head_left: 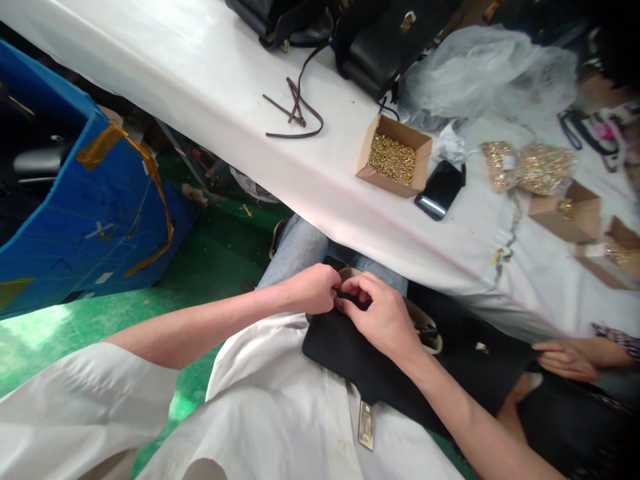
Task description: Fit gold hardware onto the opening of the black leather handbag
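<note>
A black handbag (345, 347) lies across my lap, its flap spread toward my shirt with a metal clasp plate (367, 425) at the flap's tip. At the bag's far edge my left hand (316, 290) is closed, its fingertips meeting those of the other hand. My right hand (383, 313) has thumb and forefinger pinched on the dark material of the bag at that same spot. Whatever small part sits between the fingertips is hidden. A beige rim of the bag (433, 339) shows beyond my right wrist.
On the white-covered table (215, 100) are a carton of gold-coloured fittings (393, 160), a phone (440, 190), bagged fittings (545, 167), dark straps (300, 120) and black bags (380, 50). A blue bin (100, 200) stands left. A co-worker's hand (567, 360) touches black material at right.
</note>
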Motion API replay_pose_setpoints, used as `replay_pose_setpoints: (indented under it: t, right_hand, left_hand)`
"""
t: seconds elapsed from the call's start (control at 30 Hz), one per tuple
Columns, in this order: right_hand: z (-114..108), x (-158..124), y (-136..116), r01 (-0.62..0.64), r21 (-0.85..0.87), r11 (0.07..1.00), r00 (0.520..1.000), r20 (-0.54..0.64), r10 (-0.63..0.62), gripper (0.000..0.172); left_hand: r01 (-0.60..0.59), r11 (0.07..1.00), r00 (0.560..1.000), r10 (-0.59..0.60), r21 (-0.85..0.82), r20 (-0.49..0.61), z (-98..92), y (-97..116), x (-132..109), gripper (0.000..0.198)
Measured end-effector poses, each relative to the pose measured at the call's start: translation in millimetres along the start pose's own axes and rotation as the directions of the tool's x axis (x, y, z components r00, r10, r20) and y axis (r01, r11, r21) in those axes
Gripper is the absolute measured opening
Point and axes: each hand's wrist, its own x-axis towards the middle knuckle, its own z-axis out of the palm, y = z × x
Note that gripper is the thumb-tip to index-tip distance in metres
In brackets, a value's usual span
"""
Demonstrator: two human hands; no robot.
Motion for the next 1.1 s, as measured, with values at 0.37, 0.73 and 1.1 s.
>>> replay_pose_setpoints:
  t: [0.37, 0.73, 1.1]
  right_hand:
    - [0.5, -4.0, -5.4, -0.021, 0.040, 0.999, 0.999, -0.029, 0.022, 0.014]
    - [2.3, -3.0, -5.7, -0.044, 0.068, 0.997, 0.998, -0.045, 0.047, 0.016]
    - [-0.4, -2.6, -4.2, -0.084, 0.118, 0.989, 0.995, -0.042, 0.089, 0.020]
  left_hand:
    - [-0.003, 1.000, 0.998, 0.004, -0.029, 0.057, -6.8, 5.7, -1.2, 0.023]
    - [-0.027, 0.999, 0.996, 0.025, 0.020, 0.087, -5.9, 6.0, 3.1, 0.023]
    - [-0.061, 0.997, 0.995, 0.057, 0.040, 0.081, -4.8, 9.9, 2.8, 0.024]
